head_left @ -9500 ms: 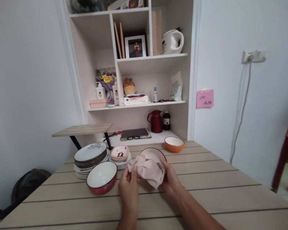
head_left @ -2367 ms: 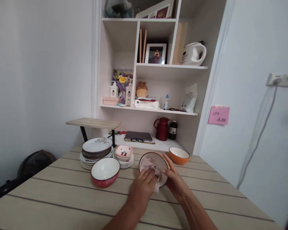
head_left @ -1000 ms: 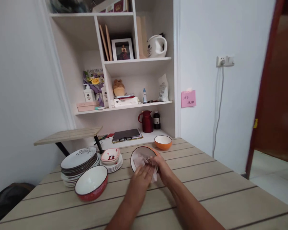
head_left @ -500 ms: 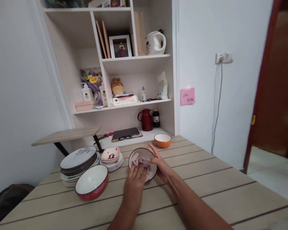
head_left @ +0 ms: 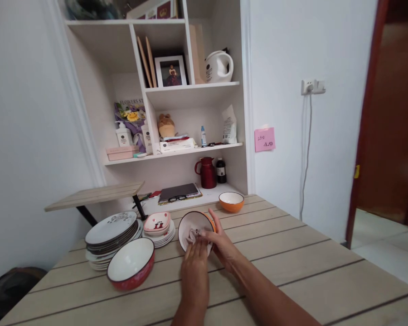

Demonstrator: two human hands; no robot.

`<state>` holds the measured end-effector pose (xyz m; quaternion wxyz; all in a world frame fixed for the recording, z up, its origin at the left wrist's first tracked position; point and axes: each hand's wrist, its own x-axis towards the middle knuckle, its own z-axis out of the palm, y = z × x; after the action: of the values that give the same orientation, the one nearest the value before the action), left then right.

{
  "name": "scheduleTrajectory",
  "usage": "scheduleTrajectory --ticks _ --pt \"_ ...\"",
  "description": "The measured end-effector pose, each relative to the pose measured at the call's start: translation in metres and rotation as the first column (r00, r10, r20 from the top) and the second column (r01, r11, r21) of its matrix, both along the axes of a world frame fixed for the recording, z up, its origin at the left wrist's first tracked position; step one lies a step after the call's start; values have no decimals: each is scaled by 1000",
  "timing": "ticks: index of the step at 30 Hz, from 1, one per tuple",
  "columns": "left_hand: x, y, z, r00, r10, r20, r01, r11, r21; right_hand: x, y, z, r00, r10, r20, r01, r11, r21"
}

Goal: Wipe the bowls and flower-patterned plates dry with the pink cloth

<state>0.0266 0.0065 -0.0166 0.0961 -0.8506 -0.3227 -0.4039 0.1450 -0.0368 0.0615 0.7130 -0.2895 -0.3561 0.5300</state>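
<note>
An orange bowl with a white inside and dark rim (head_left: 189, 222) is tilted toward me above the table. My right hand (head_left: 222, 244) grips its right side, with the thumb over the rim. My left hand (head_left: 196, 258) presses a crumpled pale cloth (head_left: 192, 235) against the inside of the bowl; its fingers partly hide the cloth. Left of the hands stands a large red bowl (head_left: 132, 265) with a white inside. Behind it are a stack of plates (head_left: 111, 226) and small square bowls (head_left: 157, 222) on small plates (head_left: 168, 236).
Another orange bowl (head_left: 231, 202) sits near the table's (head_left: 292, 267) back edge. A small raised wooden stand (head_left: 95, 195) is at the back left. Behind the table, a white shelf (head_left: 193, 93) holds a red jug (head_left: 208, 173), a dark bottle (head_left: 221, 170) and a laptop (head_left: 178, 192).
The held bowl has turned and shifted slightly left, showing more of its orange outside. The cloth and left hand are lower inside it. The view has tilted up a little.
</note>
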Motion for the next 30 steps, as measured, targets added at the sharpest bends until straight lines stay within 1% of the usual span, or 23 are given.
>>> scheduleTrajectory --ticks 3,6,8,10,12,14,15,17,19,20,21,22,24,25,26,27,28,30 --pt "7 -8 1 993 26 117 -11 992 -126 -6 -2 -2 1000 -26 6 26 1000 15" --pt "17 -17 7 970 64 235 -10 974 -225 -13 -1 -7 998 -48 27 47 998 44" --pt "24 -21 11 955 75 288 4 964 -264 -16 1 -11 999 -34 25 33 999 44" --pt "28 -21 12 959 28 281 44 968 -248 -13 3 -12 999 -32 21 31 999 44" --pt "26 -19 11 979 -78 189 111 979 -172 -5 5 -10 996 -72 58 69 996 62" --pt "14 -13 11 984 -181 6 181 981 -76 7 5 -6 985 -107 132 97 992 77" --pt "4 -10 13 967 -219 -129 215 976 -41 13 3 -3 980 -101 173 89 993 75" --pt "-19 -2 20 915 -203 -350 236 971 51 21 0 4 964 -54 261 41 998 54" --pt "-41 7 32 867 -128 -482 233 958 165 24 -4 8 944 21 330 -29 999 22" --pt "-51 11 38 855 -88 -512 232 947 224 24 -5 9 939 60 338 -65 998 5" --pt "-58 14 44 858 -32 -513 203 938 280 23 -5 9 944 96 317 -96 995 -16" --pt "-62 17 50 877 32 -479 152 928 339 21 -4 8 959 127 254 -117 992 -52" --pt "-65 19 56 913 116 -390 66 904 422 19 -1 3 985 156 68 -143 976 -166" --pt "-63 17 57 931 130 -342 37 897 441 19 1 0 988 157 -15 -156 961 -228" --pt "-60 14 57 944 122 -305 25 898 439 19 3 -2 983 161 -85 -178 945 -276" --pt "-56 10 56 956 100 -276 25 908 417 19 5 -5 974 172 -146 -209 932 -297" --pt "-51 4 56 966 64 -251 38 924 379 19 6 -6 961 193 -199 -246 924 -293" --pt "-40 -9 55 979 -17 -201 69 964 255 20 7 -7 922 232 -310 -314 916 -249"
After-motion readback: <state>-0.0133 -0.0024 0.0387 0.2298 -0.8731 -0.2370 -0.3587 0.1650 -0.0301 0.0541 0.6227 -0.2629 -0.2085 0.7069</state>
